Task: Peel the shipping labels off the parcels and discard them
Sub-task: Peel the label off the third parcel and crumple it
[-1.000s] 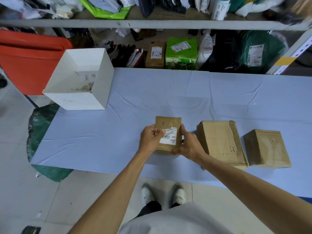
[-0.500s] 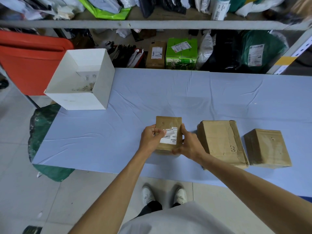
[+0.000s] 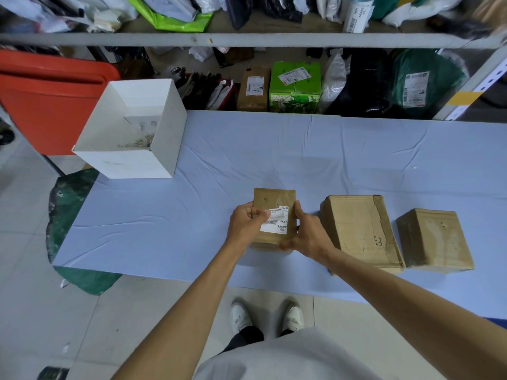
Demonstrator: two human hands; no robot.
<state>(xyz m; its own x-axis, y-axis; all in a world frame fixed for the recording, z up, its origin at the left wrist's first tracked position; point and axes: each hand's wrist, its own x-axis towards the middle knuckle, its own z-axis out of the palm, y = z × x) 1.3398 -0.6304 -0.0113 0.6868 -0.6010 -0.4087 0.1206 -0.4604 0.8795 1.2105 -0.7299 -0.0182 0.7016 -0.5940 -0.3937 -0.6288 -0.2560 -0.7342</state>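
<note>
A small brown parcel (image 3: pixel 270 200) stands near the front edge of the blue-covered table (image 3: pixel 301 154). A white shipping label (image 3: pixel 277 223) lies on its top, with the upper left corner curled up. My left hand (image 3: pixel 245 222) pinches that lifted corner between thumb and fingers. On the parcel's right side and near corner, my right hand (image 3: pixel 306 233) grips the parcel and steadies it. To the right sit a larger brown box (image 3: pixel 359 229) and a smaller brown box (image 3: pixel 433 239), no label visible on either.
An open white box (image 3: pixel 129 157) with paper scraps inside stands at the table's back left corner. Behind the table, shelves hold labelled parcels and bags. A red bin (image 3: pixel 46 100) and a dark green sack (image 3: pixel 65 204) lie to the left. My feet show below the table edge.
The label's upper left corner has lifted slightly further under my left fingers. Both hands and the parcel have stayed almost in place.
</note>
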